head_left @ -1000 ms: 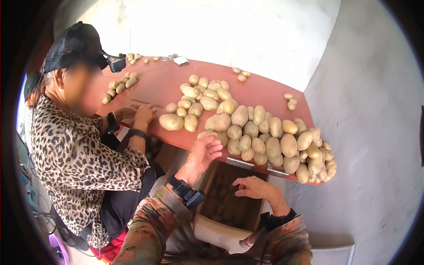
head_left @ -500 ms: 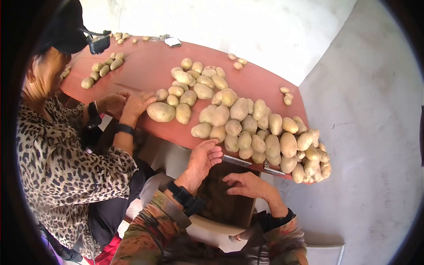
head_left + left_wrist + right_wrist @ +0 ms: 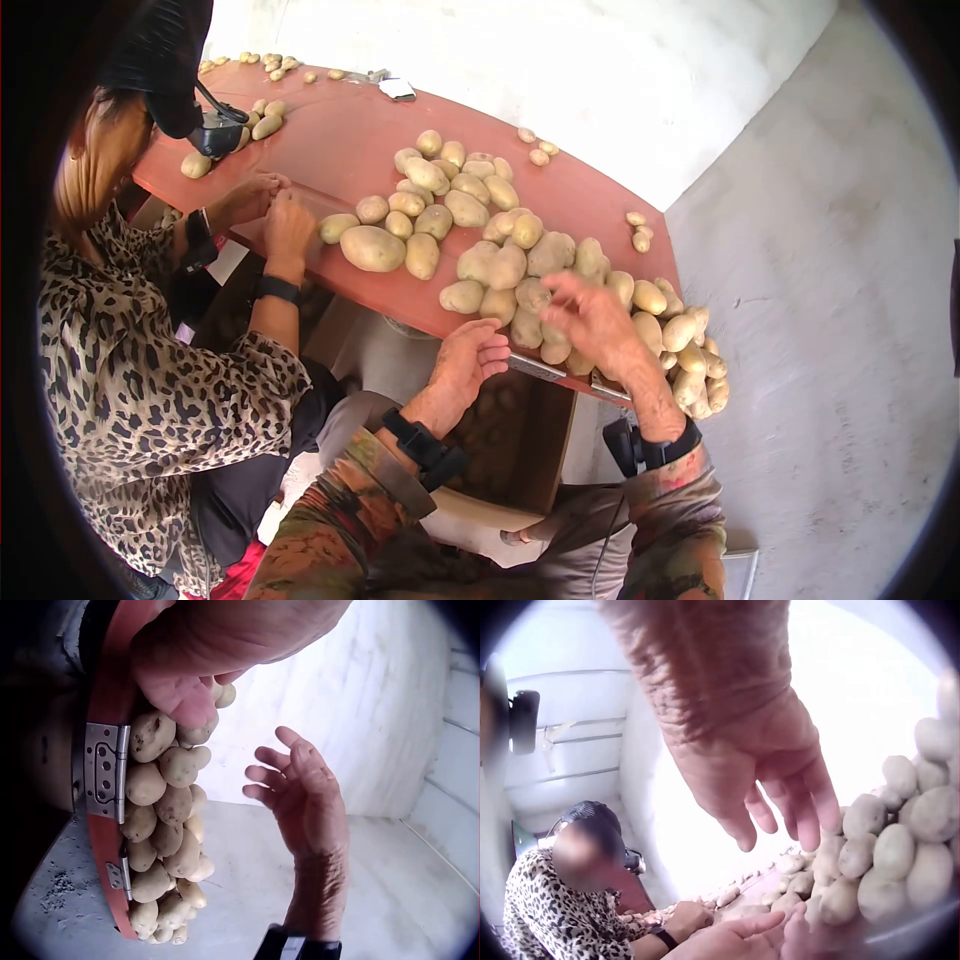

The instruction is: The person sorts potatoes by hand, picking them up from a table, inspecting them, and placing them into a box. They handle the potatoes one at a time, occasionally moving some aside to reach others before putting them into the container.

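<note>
A long heap of potatoes (image 3: 505, 265) lies along the front of the red table (image 3: 340, 130). Over the heap hovers my right hand (image 3: 600, 325), fingers spread and slightly bent with nothing in them; in the left wrist view the same right hand (image 3: 307, 799) shows an empty palm. At the table's front edge, below the nearest potatoes, my left hand (image 3: 468, 362) stays with relaxed fingers. The left wrist view has this left hand (image 3: 202, 664) beside the potatoes (image 3: 176, 806), also holding nothing.
Beneath the table edge stands a cardboard box (image 3: 548, 450) with potatoes inside. To the left, a person in a leopard-print shirt (image 3: 170, 400) has both hands (image 3: 288, 225) at the table. Metal hinges (image 3: 535, 367) line the front edge. Smaller potato groups (image 3: 640, 232) lie farther back.
My right hand has risen from over the box to above the potato heap. My left hand keeps its place. The other person's hand has drawn back, leaving another potato beside the large one.
</note>
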Action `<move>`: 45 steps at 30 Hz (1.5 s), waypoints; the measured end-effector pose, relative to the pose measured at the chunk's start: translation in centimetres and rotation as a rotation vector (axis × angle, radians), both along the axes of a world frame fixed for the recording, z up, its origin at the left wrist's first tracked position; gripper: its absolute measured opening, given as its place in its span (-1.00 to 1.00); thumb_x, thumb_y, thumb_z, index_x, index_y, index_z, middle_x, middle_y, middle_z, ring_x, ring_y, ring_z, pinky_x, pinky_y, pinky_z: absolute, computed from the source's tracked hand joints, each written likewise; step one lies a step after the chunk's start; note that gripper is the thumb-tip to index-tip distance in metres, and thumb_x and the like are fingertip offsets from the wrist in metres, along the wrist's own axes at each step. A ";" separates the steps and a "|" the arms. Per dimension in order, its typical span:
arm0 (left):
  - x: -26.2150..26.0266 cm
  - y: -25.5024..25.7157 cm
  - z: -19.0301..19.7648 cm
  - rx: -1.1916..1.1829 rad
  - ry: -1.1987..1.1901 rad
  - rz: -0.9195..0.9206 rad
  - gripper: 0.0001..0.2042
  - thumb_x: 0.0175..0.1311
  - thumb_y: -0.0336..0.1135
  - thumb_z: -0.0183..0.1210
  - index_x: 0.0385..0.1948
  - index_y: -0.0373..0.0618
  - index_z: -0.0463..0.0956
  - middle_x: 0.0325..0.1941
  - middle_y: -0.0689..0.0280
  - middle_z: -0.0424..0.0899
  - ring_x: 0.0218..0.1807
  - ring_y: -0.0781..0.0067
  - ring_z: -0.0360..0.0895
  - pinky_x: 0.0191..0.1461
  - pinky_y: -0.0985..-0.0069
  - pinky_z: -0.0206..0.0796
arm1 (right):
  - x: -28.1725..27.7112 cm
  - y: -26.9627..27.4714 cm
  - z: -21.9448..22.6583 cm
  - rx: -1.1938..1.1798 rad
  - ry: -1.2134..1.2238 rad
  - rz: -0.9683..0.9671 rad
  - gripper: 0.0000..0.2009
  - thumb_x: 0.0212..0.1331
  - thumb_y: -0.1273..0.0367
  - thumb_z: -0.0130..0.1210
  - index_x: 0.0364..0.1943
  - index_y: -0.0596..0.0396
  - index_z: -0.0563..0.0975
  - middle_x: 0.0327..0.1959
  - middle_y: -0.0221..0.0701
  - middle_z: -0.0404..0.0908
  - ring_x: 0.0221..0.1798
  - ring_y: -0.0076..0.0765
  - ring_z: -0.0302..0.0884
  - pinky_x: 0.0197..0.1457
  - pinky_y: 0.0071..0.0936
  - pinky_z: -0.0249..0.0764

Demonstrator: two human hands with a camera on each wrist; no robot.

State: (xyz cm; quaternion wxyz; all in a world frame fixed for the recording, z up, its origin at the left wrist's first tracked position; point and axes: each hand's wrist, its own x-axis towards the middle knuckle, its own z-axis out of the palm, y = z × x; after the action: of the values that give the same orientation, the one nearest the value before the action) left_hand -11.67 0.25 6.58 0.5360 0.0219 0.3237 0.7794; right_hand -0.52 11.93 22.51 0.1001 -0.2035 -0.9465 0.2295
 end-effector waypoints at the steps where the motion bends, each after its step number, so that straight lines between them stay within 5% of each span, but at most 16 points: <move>1: 0.0 0.1 -0.2 0.003 0.004 -0.007 -0.79 0.38 -0.30 0.04 -0.04 -0.12 0.49 -0.33 0.33 0.66 -0.32 0.45 0.64 -0.26 0.46 0.54 | -1.2 0.4 0.5 0.001 -0.002 0.002 -0.59 0.15 0.30 0.23 0.08 0.08 0.46 -0.20 -0.10 0.63 -0.15 0.01 0.62 -0.08 -0.20 0.52; 3: -0.2 0.4 -0.7 0.010 -0.001 -0.012 -0.79 0.39 -0.30 0.04 -0.04 -0.12 0.49 -0.33 0.33 0.66 -0.32 0.46 0.64 -0.27 0.46 0.54 | -3.6 0.8 1.1 0.243 0.023 -0.159 -0.57 0.14 0.31 0.23 0.12 0.05 0.46 -0.09 -0.11 0.59 -0.01 0.03 0.56 0.01 -0.14 0.49; 6: -0.7 1.0 -1.0 0.008 -0.003 -0.022 -0.79 0.39 -0.30 0.04 -0.04 -0.12 0.49 -0.34 0.33 0.66 -0.34 0.47 0.64 -0.28 0.46 0.54 | -6.6 3.2 -0.7 0.484 0.066 -0.127 -0.51 0.13 0.27 0.23 0.18 0.00 0.43 0.03 -0.11 0.51 0.09 0.07 0.49 0.11 -0.06 0.41; 12: -1.2 1.4 -1.8 0.010 -0.015 -0.046 -0.80 0.40 -0.31 0.04 -0.04 -0.11 0.50 -0.33 0.34 0.66 -0.34 0.48 0.64 -0.29 0.48 0.54 | -11.3 7.3 -5.3 0.663 -0.009 -0.105 -0.43 0.15 0.10 0.21 0.24 -0.05 0.39 0.10 -0.08 0.45 0.11 0.20 0.45 0.26 0.16 0.18; 21: 0.1 1.6 -1.3 -0.009 -0.007 -0.028 -0.80 0.40 -0.33 0.04 -0.03 -0.14 0.49 -0.33 0.32 0.66 -0.34 0.48 0.64 -0.30 0.49 0.55 | -12.9 9.5 -5.4 0.466 -0.286 -0.131 -0.48 0.20 0.01 0.13 0.16 -0.03 0.45 0.11 -0.04 0.50 0.24 0.09 0.43 0.43 0.24 -0.03; 28: 0.1 1.8 -1.3 -0.033 0.028 -0.003 -0.81 0.40 -0.34 0.03 -0.05 -0.14 0.49 -0.33 0.32 0.65 -0.35 0.48 0.64 -0.30 0.50 0.55 | -13.4 10.5 -6.2 0.422 -0.303 -0.143 -0.47 0.12 0.13 0.17 0.18 0.00 0.40 0.03 -0.07 0.58 0.26 0.00 0.40 0.40 0.07 0.11; 33: 0.6 2.0 -1.3 -0.032 0.036 -0.004 -0.82 0.40 -0.35 0.02 -0.06 -0.15 0.49 -0.33 0.31 0.65 -0.36 0.48 0.63 -0.31 0.49 0.55 | -12.8 10.0 -5.7 0.258 -0.042 -0.206 -0.61 0.04 0.34 0.20 -0.02 0.10 0.42 -0.09 0.01 0.60 0.01 0.17 0.53 0.12 -0.08 0.44; 37: 0.0 1.8 -1.3 -0.018 0.025 0.053 -0.80 0.40 -0.27 0.05 -0.08 -0.15 0.50 -0.34 0.30 0.64 -0.36 0.45 0.62 -0.30 0.47 0.54 | -11.2 9.0 -3.5 0.235 0.095 -0.197 -0.66 0.06 0.39 0.15 -0.06 0.17 0.42 -0.10 0.00 0.57 0.02 0.18 0.51 0.08 -0.01 0.45; 41: -0.6 2.1 -1.3 0.049 -0.066 0.222 -0.64 0.42 0.01 0.04 -0.11 -0.14 0.51 -0.34 0.27 0.62 -0.31 0.38 0.62 -0.21 0.40 0.55 | -7.3 4.5 -0.6 0.197 0.216 -0.043 -0.69 0.06 0.42 0.13 -0.09 0.17 0.42 -0.11 0.00 0.55 -0.01 0.18 0.51 0.10 -0.02 0.44; 45: -0.6 1.4 0.5 0.101 -0.121 0.215 -0.51 0.45 0.11 -0.08 -0.01 -0.21 0.44 -0.25 0.23 0.58 -0.21 0.33 0.60 -0.10 0.31 0.54 | -4.2 0.8 -3.6 0.298 0.319 0.214 -0.68 0.08 0.45 0.11 -0.05 0.14 0.42 0.00 -0.09 0.49 -0.01 0.14 0.49 0.00 -0.06 0.50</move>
State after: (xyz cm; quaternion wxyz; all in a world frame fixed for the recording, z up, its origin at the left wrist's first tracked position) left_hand -12.28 1.64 7.04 0.4660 -0.0333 0.2515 0.8476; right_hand -4.74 12.73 18.93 0.2523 -0.0465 -0.9583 0.1257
